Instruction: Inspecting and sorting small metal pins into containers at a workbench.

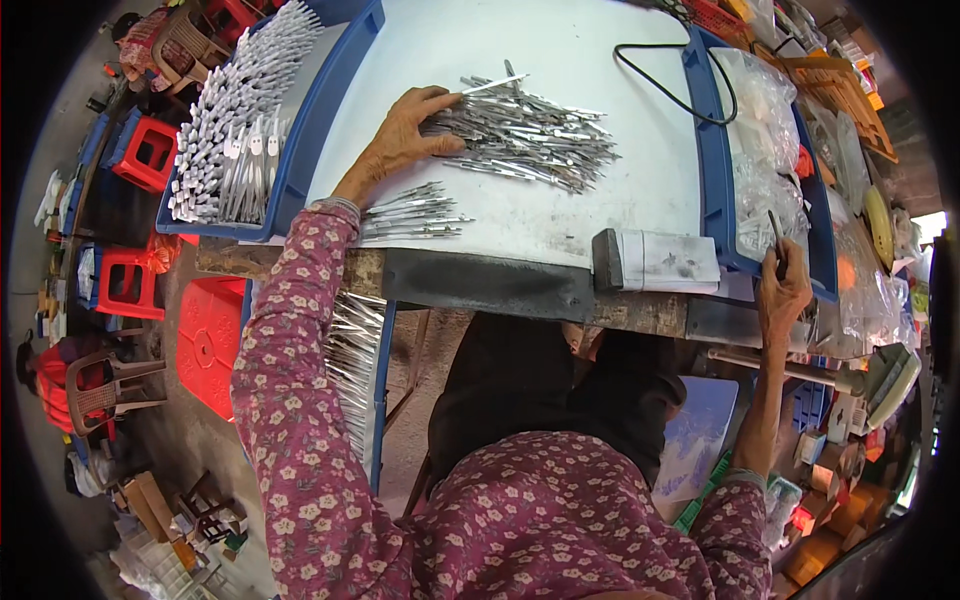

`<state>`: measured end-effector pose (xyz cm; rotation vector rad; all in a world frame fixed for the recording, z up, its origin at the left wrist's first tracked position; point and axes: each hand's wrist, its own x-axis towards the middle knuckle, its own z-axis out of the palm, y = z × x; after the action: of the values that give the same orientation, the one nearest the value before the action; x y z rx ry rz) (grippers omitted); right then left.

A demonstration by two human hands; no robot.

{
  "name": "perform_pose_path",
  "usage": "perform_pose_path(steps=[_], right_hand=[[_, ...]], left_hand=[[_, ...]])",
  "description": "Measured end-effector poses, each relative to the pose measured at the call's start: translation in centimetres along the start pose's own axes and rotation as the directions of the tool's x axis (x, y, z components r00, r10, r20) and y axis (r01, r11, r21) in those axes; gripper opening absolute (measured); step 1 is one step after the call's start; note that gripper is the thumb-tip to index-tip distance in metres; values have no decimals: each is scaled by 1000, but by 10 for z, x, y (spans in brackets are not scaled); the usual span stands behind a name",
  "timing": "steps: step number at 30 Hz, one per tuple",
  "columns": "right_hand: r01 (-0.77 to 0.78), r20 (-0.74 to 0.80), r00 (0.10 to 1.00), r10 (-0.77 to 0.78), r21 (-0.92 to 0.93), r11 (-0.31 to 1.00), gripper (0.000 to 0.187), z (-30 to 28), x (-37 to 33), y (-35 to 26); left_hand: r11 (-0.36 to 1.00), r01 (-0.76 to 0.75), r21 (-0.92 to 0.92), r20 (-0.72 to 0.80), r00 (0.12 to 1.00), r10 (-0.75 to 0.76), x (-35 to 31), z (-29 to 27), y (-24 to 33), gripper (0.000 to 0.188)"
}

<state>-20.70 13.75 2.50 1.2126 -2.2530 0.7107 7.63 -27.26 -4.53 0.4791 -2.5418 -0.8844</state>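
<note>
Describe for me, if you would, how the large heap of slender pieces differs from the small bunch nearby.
The large heap has many more pieces than the small bunch. Pieces in the large heap cross at varied angles, while those in the small bunch lie roughly parallel. The left hand is at the large heap, whereas neither hand is on the small bunch. Both consist of slender, mostly silvery pieces on the white tabletop.

Red stools (207,320) at left; brown chair (113,383) farther left; black cable (652,46) looped, upper right.
</note>
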Motion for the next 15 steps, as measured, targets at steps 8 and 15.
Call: perform_pose_path(steps=[8, 15], right_hand=[[-10, -19, 1000, 10, 12, 1000, 12, -2, -1, 1], [-3, -44, 999, 5, 38, 999, 11, -1, -1, 1]], left_hand=[[998, 13, 59, -124, 992, -5, 5, 28, 26, 67], [988, -78, 137, -89, 992, 91, 11, 49, 27, 71]])
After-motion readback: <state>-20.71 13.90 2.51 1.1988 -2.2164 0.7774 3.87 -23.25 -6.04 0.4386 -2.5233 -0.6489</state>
